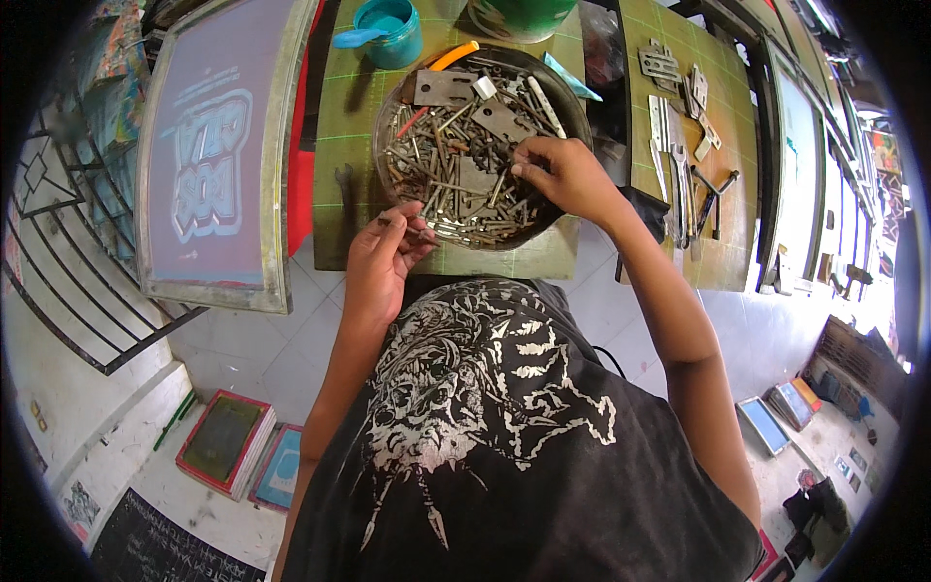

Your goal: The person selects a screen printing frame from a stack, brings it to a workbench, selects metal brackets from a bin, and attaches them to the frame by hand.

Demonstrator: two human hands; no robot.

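- You work at a round metal pan (574, 109), centred in front of you on a gridded green tabletop (341, 109) and heaped with loose screws and nails (446, 189); take the pan as the dial, with 12 pointing away from you.
- Your left hand (386, 254) is at the rim between 7 and 8 o'clock, fingers curled and thumb close to them; whether a small fastener sits between the tips, you cannot tell.
- Your right hand (572, 179) reaches over the rim between 3 and 4, thumb and forefinger narrowed above the hardware; any piece between them cannot be made out.
- Inside the pan, a slotted metal plate (442, 88) lies near 11, just below an orange handle (454, 55), with a white rod (546, 107) between 1 and 2.
- Beyond the pan, a teal jar (396, 47) stands at 11 and a green bucket (524, 17) just past 12.
- On the neighbouring table, a wrench (682, 179) lies between 3 and 4; a screen-printing frame (208, 145) rests at 9.
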